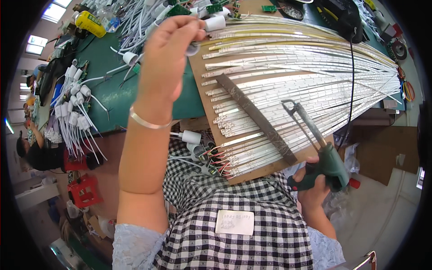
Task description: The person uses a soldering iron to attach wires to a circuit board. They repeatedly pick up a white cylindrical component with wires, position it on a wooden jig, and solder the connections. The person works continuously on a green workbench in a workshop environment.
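My left hand (168, 49) is raised over the far left of the board, its thumb and fingers pinched together beside a white plastic cap (215, 23). Whether that cap is between the fingertips I cannot make out. Low on the right, my right hand (315, 191) is wrapped round the handle of a green soldering gun (332, 167), whose metal tip points up and left above the strips. Thin LED strips (265, 103) lie fanned on a brown board (202, 85). A dark flat bar (256, 118) rests across them. Red wires (219, 154) join the nearest strips to white caps (191, 137).
White caps with cables (74, 108) hang over the left edge of the green table (119, 96); more cables and green circuit boards (179, 10) pile at the back. A yellow bottle (90, 24) lies there. A black cord (353, 85) crosses the strips. Another person (38, 150) sits far left.
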Tool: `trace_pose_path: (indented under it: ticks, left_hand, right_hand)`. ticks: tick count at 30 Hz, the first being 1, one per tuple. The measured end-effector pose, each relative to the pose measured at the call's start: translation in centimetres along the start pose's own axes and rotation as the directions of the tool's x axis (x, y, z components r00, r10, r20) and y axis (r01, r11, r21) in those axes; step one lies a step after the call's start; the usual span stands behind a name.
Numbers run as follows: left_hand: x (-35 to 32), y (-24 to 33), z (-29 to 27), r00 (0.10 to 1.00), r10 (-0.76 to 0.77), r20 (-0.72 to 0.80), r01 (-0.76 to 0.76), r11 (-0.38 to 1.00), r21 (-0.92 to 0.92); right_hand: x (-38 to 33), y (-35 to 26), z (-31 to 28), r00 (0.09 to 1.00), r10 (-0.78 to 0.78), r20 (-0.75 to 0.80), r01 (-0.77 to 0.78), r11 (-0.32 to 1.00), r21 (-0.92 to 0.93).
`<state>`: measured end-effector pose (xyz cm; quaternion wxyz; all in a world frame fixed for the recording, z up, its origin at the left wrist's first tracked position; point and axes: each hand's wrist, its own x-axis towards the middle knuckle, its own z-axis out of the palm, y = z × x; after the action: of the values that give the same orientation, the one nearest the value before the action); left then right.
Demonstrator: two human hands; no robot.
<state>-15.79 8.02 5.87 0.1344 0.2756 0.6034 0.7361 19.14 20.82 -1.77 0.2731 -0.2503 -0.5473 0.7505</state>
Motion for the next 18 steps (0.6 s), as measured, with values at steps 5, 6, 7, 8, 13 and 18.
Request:
trace_pose_path:
  ticks: [5,6,7,8,13,18]
  left_hand:
    - [-7.7,2.7,-1.4,0.921,0.074,0.382,-0.359,0.543,0.76]
    - [-9.0,3.3,-1.2,0.871,-0.105,0.48,-0.378,0.481,0.791]
    - [-10.8,2.5,-1.2,0.874,-0.099,0.476,-0.379,0.473,0.795]
    - [-11.9,1.8,-1.4,0.858,-0.149,0.492,-0.373,0.478,0.795]
    - [-13.9,0.1,-0.9,0.91,-0.146,0.388,-0.281,0.47,0.837]
    - [-14.8,-0.1,-0.1,0.95,-0.081,0.301,-0.232,0.459,0.857]
  right_hand:
    - [-0.1,0.1,-0.2,0.999,0.038,0.031,-0.037,0.999,-0.027]
    - [-0.3,0.4,-0.5,0.997,0.055,0.046,-0.054,0.998,-0.023]
    - [-0.3,0.6,-0.5,0.996,0.067,0.066,-0.065,0.998,-0.022]
    - [-0.3,0.6,-0.5,0.993,0.085,0.077,-0.082,0.996,-0.039]
    - [-0.7,0.0,0.4,0.981,0.173,0.093,-0.162,0.98,-0.112]
    - [-1.2,-0.1,0.1,0.963,0.229,0.142,-0.2,0.961,-0.188]
